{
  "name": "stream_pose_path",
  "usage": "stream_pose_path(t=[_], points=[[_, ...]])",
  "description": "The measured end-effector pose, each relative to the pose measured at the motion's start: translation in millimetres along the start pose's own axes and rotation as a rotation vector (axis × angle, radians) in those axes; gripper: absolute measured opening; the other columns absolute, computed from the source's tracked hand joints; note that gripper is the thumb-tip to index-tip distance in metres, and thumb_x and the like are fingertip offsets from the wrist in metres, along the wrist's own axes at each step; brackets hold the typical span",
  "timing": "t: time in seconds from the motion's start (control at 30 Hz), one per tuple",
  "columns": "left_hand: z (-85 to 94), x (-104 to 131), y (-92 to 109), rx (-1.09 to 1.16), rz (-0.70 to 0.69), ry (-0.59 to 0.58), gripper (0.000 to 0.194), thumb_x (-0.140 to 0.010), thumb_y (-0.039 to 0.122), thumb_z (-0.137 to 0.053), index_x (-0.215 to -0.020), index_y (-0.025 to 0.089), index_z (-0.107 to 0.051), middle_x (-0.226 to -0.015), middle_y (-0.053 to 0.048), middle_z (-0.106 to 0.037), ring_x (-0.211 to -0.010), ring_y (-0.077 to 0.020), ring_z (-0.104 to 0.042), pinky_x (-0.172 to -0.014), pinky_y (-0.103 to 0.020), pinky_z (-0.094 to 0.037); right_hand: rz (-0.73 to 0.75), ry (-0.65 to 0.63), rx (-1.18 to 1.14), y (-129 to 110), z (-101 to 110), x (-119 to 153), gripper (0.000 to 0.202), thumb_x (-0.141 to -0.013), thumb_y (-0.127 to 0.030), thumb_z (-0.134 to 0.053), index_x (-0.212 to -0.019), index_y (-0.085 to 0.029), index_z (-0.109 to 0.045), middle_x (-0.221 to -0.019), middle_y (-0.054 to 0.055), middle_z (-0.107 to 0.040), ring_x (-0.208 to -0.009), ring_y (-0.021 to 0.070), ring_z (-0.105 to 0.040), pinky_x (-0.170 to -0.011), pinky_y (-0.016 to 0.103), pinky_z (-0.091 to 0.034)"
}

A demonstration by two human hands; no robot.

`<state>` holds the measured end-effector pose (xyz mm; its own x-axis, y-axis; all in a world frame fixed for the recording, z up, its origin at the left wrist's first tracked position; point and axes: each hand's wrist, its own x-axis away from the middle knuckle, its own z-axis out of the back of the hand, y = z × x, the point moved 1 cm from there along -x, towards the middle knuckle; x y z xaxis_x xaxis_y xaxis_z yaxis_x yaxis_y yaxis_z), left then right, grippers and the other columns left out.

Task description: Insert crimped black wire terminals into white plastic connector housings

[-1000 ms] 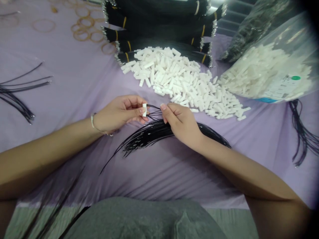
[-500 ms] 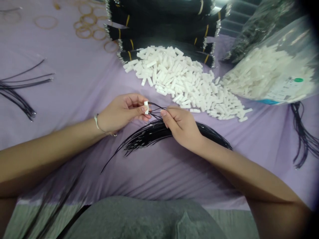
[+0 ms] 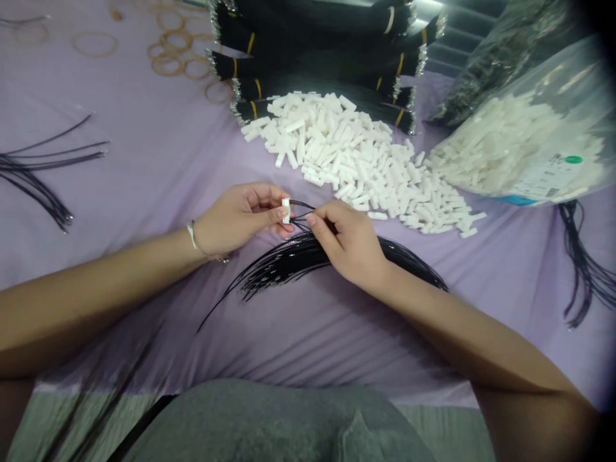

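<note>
Between thumb and fingers, my left hand (image 3: 250,212) pinches a small white connector housing (image 3: 286,210). Several thin black wires (image 3: 302,205) run from the housing's right side toward my right hand (image 3: 349,240). That hand is closed, its thumb and forefinger pinching a black wire close to the housing. The exact wire end is too small to make out. Just below both hands, a thick bundle of loose black wires (image 3: 279,263) with shiny metal tips lies on the purple cloth (image 3: 308,340), partly covered by my right hand and forearm.
Beyond my hands spreads a pile of white connector housings (image 3: 346,154). Behind it lie banded bundles of black wire (image 3: 317,51). A clear bag of housings (image 3: 524,141) stands at right, rubber bands (image 3: 171,48) lie at upper left, and black wires (image 3: 38,179) rest on the far left.
My right hand has come slightly closer to the connector housing, so the wire stretch between the hands looks shorter. Both hands keep their pinch. The whole view has shifted slightly.
</note>
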<state>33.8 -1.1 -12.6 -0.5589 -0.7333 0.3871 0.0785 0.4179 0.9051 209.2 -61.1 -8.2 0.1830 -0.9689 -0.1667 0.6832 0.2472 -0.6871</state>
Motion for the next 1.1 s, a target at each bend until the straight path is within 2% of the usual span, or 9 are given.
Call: stream_pose_path(t=[0.1,0.2,0.47,0.57,0.73,0.87,0.97,1.03,1.1], points=[[-0.2,-0.5,-0.2,-0.002,-0.004,-0.006,0.017,-0.077,0.017,-0.066,-0.09,0.009,-0.059,-0.074,-0.003,-0.065,-0.065,-0.0107,-0.064,-0.065,-0.02,-0.054,0.051,-0.057,0.053,0.4,-1.1,1.0,0.018,-0.09,-0.029,-0.045,-0.085,-0.014,-0.053,-0.074,0.003,-0.054,-0.065,0.0113,-0.047,-0.06,0.026,-0.035],[-1.6,-0.8,0.6,-0.011,-0.004,-0.004,0.016,-0.078,0.016,-0.065,-0.09,0.008,-0.058,-0.071,-0.004,-0.065,-0.063,-0.0109,-0.064,-0.064,-0.021,-0.054,0.095,-0.104,0.049,-0.5,-2.0,0.9,0.018,-0.092,-0.024,-0.042,-0.084,-0.014,-0.054,-0.076,0.003,-0.053,-0.068,0.011,-0.047,-0.062,0.025,-0.036],[-3.5,-0.4,4.5,-0.044,-0.01,-0.016,0.012,-0.078,0.012,-0.063,-0.086,0.006,-0.056,-0.068,-0.004,-0.065,-0.059,-0.0096,-0.063,-0.062,-0.019,-0.053,0.093,-0.093,-0.012,0.5,-6.3,-2.1,0.02,-0.092,-0.025,-0.043,-0.084,-0.014,-0.058,-0.071,0.001,-0.052,-0.065,0.0094,-0.047,-0.059,0.023,-0.035],[-2.7,-2.1,1.5,-0.004,-0.021,-0.018,0.013,-0.078,0.013,-0.063,-0.087,0.006,-0.056,-0.069,-0.004,-0.065,-0.06,-0.0095,-0.063,-0.062,-0.019,-0.053,0.102,-0.095,0.054,-0.3,-6.4,-3.2,0.019,-0.092,-0.024,-0.042,-0.084,-0.014,-0.056,-0.074,0.002,-0.054,-0.067,0.0113,-0.049,-0.062,0.025,-0.038],[0.0,-4.6,-3.3,0.136,-0.035,-0.009,0.014,-0.077,0.014,-0.065,-0.087,0.008,-0.056,-0.071,-0.002,-0.063,-0.065,-0.0081,-0.062,-0.064,-0.017,-0.053,0.232,0.038,0.221,-15.1,6.7,2.0,0.022,-0.087,-0.021,-0.05,-0.101,-0.005,-0.056,-0.094,0.014,-0.055,-0.089,0.0191,-0.051,-0.077,0.032,-0.044],[0.9,-4.4,-2.6,0.204,-0.029,-0.007,0.012,-0.077,0.011,-0.064,-0.085,0.007,-0.056,-0.071,-0.001,-0.061,-0.064,-0.008,-0.062,-0.064,-0.019,-0.054,0.363,0.111,0.312,-31.5,16.2,10.1,0.01,-0.082,-0.015,-0.056,-0.088,-0.008,-0.061,-0.096,0.014,-0.056,-0.092,0.0211,-0.049,-0.082,0.036,-0.042],[0.5,-4.4,-2.2,0.213,-0.03,-0.007,0.01,-0.077,0.011,-0.063,-0.084,0.008,-0.056,-0.071,0.0,-0.06,-0.064,-0.0084,-0.062,-0.064,-0.02,-0.054,0.416,-0.064,0.224,-35.9,12.3,12.5,0.009,-0.083,-0.014,-0.055,-0.081,-0.009,-0.062,-0.089,0.011,-0.058,-0.086,0.0183,-0.049,-0.081,0.034,-0.042],[0.1,-4.5,-2.5,0.206,-0.037,-0.009,0.011,-0.077,0.012,-0.063,-0.084,0.008,-0.056,-0.072,0.0,-0.06,-0.065,-0.0087,-0.063,-0.064,-0.02,-0.054,0.436,-0.227,0.165,-34.2,5.9,12.7,0.015,-0.085,-0.016,-0.052,-0.08,-0.009,-0.064,-0.084,0.01,-0.058,-0.081,0.0168,-0.049,-0.079,0.032,-0.043],[-0.1,-4.6,-2.7,0.191,-0.037,-0.011,0.01,-0.077,0.012,-0.064,-0.083,0.008,-0.057,-0.072,0.0,-0.059,-0.065,-0.0086,-0.063,-0.063,-0.019,-0.054,0.426,-0.326,0.172,-30.8,0.2,12.8,0.021,-0.088,-0.016,-0.048,-0.079,-0.009,-0.065,-0.082,0.009,-0.058,-0.08,0.0167,-0.048,-0.077,0.032,-0.044]])
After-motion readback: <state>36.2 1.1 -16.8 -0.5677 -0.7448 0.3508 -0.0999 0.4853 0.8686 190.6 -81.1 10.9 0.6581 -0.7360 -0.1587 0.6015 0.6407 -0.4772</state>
